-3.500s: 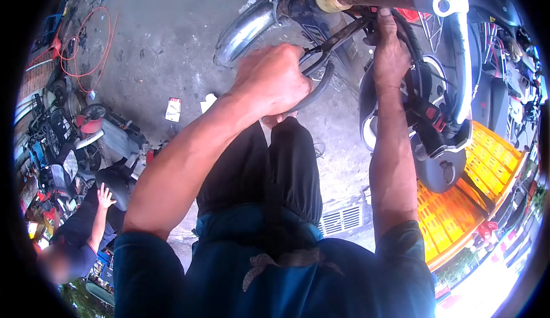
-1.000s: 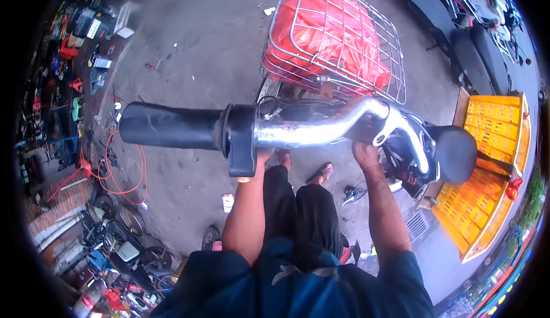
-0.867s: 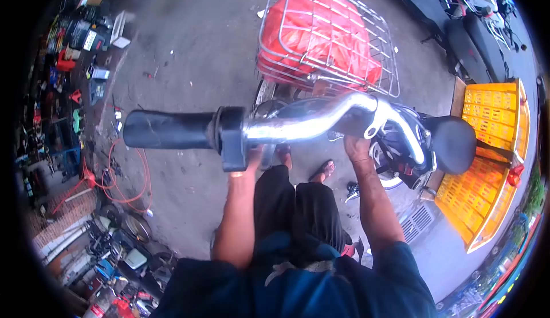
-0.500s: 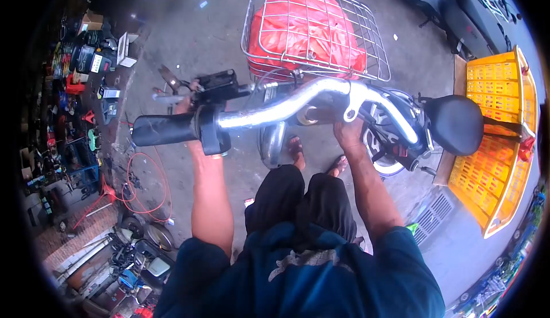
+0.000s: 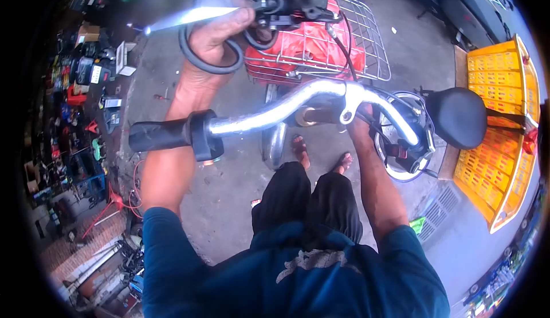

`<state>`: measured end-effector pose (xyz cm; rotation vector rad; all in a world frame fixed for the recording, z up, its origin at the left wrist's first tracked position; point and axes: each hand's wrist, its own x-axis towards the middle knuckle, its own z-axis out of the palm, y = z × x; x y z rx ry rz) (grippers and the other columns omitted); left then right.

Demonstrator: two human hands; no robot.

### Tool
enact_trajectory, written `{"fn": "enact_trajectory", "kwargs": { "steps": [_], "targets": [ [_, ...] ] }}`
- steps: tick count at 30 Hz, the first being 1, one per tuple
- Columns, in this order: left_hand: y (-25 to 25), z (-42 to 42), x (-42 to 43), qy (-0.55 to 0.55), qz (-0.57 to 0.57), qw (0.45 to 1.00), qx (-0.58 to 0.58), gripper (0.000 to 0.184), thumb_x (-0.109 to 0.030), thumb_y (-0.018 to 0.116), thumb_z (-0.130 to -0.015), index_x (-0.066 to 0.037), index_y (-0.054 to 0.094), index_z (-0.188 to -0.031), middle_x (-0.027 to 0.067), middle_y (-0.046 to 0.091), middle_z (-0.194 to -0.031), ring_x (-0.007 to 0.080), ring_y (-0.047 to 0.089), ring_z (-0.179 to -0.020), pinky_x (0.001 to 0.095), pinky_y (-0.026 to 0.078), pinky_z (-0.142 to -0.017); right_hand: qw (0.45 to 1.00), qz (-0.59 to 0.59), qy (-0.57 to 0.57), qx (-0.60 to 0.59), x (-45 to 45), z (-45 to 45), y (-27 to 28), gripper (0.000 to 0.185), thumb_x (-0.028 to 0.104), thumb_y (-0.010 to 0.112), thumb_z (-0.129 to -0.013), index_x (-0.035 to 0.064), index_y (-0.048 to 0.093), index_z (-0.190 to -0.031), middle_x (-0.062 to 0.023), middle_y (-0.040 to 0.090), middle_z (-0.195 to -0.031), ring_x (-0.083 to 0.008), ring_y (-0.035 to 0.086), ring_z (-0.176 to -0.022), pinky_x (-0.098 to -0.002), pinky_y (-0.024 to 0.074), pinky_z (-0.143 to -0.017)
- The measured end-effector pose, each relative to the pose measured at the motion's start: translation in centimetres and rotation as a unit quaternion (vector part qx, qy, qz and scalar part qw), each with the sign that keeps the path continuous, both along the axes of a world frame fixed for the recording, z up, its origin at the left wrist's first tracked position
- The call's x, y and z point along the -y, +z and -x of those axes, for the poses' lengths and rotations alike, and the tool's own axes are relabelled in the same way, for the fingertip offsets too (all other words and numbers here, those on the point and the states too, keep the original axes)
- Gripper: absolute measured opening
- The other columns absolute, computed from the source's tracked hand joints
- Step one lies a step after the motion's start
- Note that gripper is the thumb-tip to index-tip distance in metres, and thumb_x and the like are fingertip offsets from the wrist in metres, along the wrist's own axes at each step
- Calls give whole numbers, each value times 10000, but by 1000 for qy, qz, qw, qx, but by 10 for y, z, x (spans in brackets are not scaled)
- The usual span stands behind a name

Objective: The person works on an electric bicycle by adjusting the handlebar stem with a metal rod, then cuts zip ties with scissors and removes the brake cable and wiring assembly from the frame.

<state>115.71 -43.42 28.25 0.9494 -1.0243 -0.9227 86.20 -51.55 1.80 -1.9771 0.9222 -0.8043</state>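
My left hand point(image 5: 209, 43) is raised beyond the handlebar, closed around a pair of scissors with black loop handles point(image 5: 211, 69). The thumb presses on a silver brake lever point(image 5: 197, 14) with a ball end. That lever joins a black brake assembly point(image 5: 303, 0), from which a dark hose runs down over the basket. A shiny handlebar point(image 5: 275, 117) with a black grip point(image 5: 160, 136) crosses above my left forearm. My right hand point(image 5: 361, 124) reaches beneath the handlebar beside the stem and cables; its fingers are hidden.
A wire basket point(image 5: 366, 32) holding a red plastic bag point(image 5: 321, 49) is beyond the handlebar. To the right are a black saddle point(image 5: 457, 117) and a yellow crate point(image 5: 492, 163). Tools and parts point(image 5: 86, 83) line the left side. A parked motorbike point(image 5: 475, 12) stands at upper right.
My left hand has moved up and away from below the grip, carrying the scissors and brake assembly over the basket. My right hand stays by the stem, now more hidden.
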Motion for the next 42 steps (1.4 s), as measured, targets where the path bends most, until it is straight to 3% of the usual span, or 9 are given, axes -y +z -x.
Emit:
{"fn": "enact_trajectory", "kwargs": {
  "steps": [4, 8, 13, 17, 19, 23, 29, 37, 42],
  "targets": [
    [9, 23, 22, 27, 126, 960, 249, 100, -69, 679, -809, 17, 648, -848, 103, 642, -793, 196, 635, -676, 306, 509, -591, 965, -51, 29, -255, 3, 17, -33, 208, 178, 532, -855, 5, 601, -762, -144, 605, -716, -294, 578, -651, -427, 451, -629],
    [11, 39, 52, 120, 261, 873, 394, 85, -64, 705, -798, 0, 662, -834, 93, 638, -758, 181, 627, -646, 287, 495, -551, 971, -141, 14, -194, -45, 29, -1, 246, 188, 560, -865, -14, 577, -1006, -175, 606, -956, -291, 586, -888, -398, 440, -807],
    [-16, 66, 84, 124, 252, 877, 390, 119, -78, 721, -785, 13, 659, -827, 84, 628, -693, 177, 625, -595, 272, 486, -522, 800, -509, 314, -46, -57, 102, 208, 510, 307, 637, -884, -21, 537, -1262, -166, 608, -1201, -247, 580, -1106, -375, 433, -962],
    [-27, 90, 90, 47, 49, 986, 150, 169, -96, 710, -800, 27, 623, -877, 77, 640, -704, 149, 630, -622, 257, 503, -557, 965, -234, -15, 119, 19, 143, 285, 446, 330, 560, -922, -50, 568, -1155, -180, 637, -1040, -227, 624, -950, -352, 501, -810],
    [-34, 100, 98, 38, 7, 999, 38, 175, -107, 704, -804, 18, 610, -882, 84, 645, -737, 142, 630, -651, 252, 505, -585, 984, -97, -143, 54, 69, 112, 281, 381, 290, 516, -951, -29, 548, -1157, -157, 631, -1005, -180, 613, -915, -321, 517, -746],
    [-19, 119, 106, 47, -25, 999, 4, 164, -119, 701, -774, -6, 592, -820, 99, 626, -764, 155, 609, -698, 263, 476, -628, 973, -52, 192, -113, 147, 41, 253, 422, 220, 641, -879, 29, 514, -1233, -128, 628, -1009, -177, 592, -906, -310, 490, -766],
    [-23, 111, 106, 52, -11, 997, 53, 295, -163, 732, -774, -47, 508, -928, 115, 597, -898, 193, 614, -734, 279, 515, -619, 957, 111, 268, -3, 189, 7, 206, 370, 255, 654, -876, -7, 561, -1120, -96, 622, -797, -136, 560, -737, -325, 477, -698],
    [-41, 103, 89, 97, -131, 986, -27, 305, -165, 733, -786, -42, 532, -979, 96, 571, -892, 189, 592, -722, 272, 507, -616, 985, 71, 159, -13, 219, 39, 163, 312, 178, 618, -856, 15, 541, -1111, -173, 623, -805, -320, 638, -765, -409, 480, -688],
    [-52, 60, 47, 281, -53, 954, -95, 219, -187, 679, -842, -39, 576, -967, 66, 551, -840, 166, 505, -693, 281, 421, -627, 870, -430, -151, 188, 251, 98, 112, 304, 287, 585, -899, 39, 536, -1068, -75, 628, -854, -169, 624, -751, -307, 495, -639]
  ]
}}
